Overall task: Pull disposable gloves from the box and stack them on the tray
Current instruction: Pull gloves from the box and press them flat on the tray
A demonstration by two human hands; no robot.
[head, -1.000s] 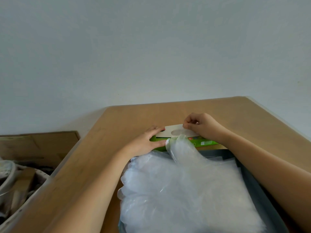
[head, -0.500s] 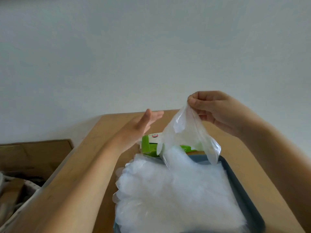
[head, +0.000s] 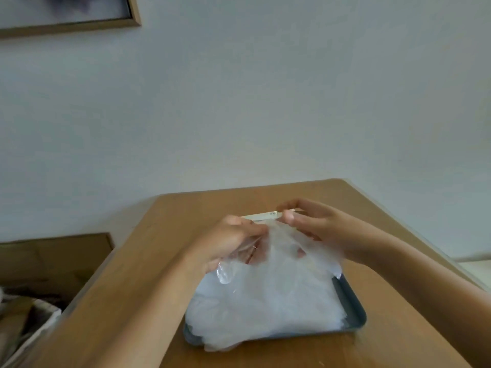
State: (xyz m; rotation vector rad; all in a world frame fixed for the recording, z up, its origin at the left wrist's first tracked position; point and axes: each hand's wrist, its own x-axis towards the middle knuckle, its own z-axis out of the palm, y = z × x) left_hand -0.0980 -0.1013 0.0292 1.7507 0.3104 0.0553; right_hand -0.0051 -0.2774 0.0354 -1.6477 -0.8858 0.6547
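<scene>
pinching one clear glove (head: 281,252) in left hand (head: 228,243) and right hand (head: 318,229) at 12 o'clock over the tray (head: 351,301), i judge the stack (head: 265,304) thick, this glove unplaced, the box (head: 263,215) remainder unseen.

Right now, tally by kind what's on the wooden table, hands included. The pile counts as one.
Bare hands: 2, left hand and right hand, both gripping the one glove
Clear thin plastic glove, held up: 1
Heap of clear plastic gloves: 1
Dark grey rectangular tray: 1
Glove box, only its pale top edge showing: 1
Total: 6
</scene>
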